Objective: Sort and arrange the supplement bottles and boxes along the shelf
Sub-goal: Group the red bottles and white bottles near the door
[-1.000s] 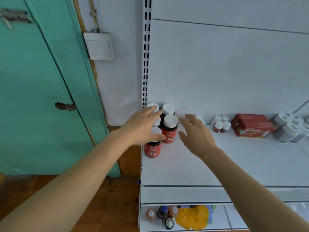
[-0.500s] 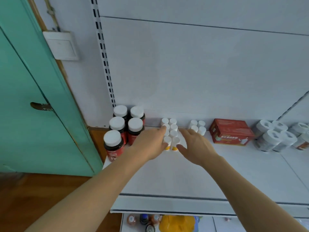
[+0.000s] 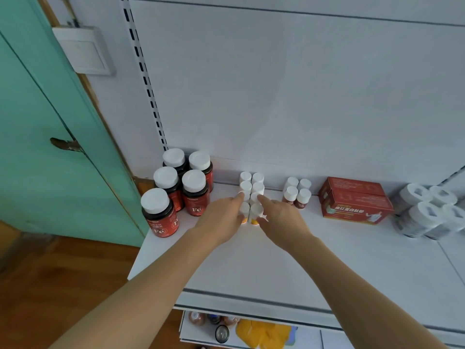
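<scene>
A double row of small white-capped bottles (image 3: 251,195) is lined up at the shelf's (image 3: 352,260) back edge, flanked by the left hand (image 3: 221,221) and right hand (image 3: 279,220), fingers straight and pressed against the sides. Five big red Fe bottles (image 3: 176,187) are parked in the back left corner, red boxes (image 3: 354,201) further right.

We see two bare forearms with no sleeves reaching the wrists. Our left hand (image 3: 221,217) and right hand (image 3: 281,217) wear no gloves, rings, watch or bands that we can see.
</scene>
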A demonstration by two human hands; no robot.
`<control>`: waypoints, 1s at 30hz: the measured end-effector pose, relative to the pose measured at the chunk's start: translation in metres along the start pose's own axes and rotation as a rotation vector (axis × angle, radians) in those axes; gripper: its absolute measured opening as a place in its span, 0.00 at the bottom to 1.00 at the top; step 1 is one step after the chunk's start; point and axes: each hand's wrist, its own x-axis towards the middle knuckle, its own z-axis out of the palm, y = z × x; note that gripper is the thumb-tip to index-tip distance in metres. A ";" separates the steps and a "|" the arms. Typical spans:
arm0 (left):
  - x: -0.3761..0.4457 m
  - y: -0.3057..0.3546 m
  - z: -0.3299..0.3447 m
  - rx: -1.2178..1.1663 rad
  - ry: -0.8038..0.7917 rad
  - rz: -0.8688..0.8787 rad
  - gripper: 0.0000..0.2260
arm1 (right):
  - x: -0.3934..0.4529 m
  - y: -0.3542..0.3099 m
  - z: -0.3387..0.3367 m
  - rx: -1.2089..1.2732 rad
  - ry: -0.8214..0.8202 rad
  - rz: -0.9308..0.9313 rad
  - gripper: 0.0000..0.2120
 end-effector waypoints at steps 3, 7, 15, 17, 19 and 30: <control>0.001 -0.002 0.002 -0.006 0.016 0.011 0.24 | 0.000 -0.001 0.004 -0.004 0.020 -0.019 0.20; 0.000 -0.005 0.005 -0.013 0.017 0.034 0.25 | -0.001 -0.001 0.005 -0.022 0.040 -0.016 0.20; 0.002 -0.007 0.006 0.015 0.007 0.064 0.24 | -0.006 -0.003 0.005 -0.004 0.103 0.002 0.22; 0.003 -0.007 0.006 0.031 0.000 0.061 0.24 | -0.005 -0.003 0.005 0.001 0.111 0.001 0.21; 0.003 -0.005 0.005 0.037 -0.009 0.068 0.24 | -0.006 -0.002 0.005 0.001 0.116 0.003 0.20; 0.006 -0.003 0.005 0.083 -0.034 0.095 0.26 | -0.008 0.000 0.011 -0.012 0.188 -0.002 0.24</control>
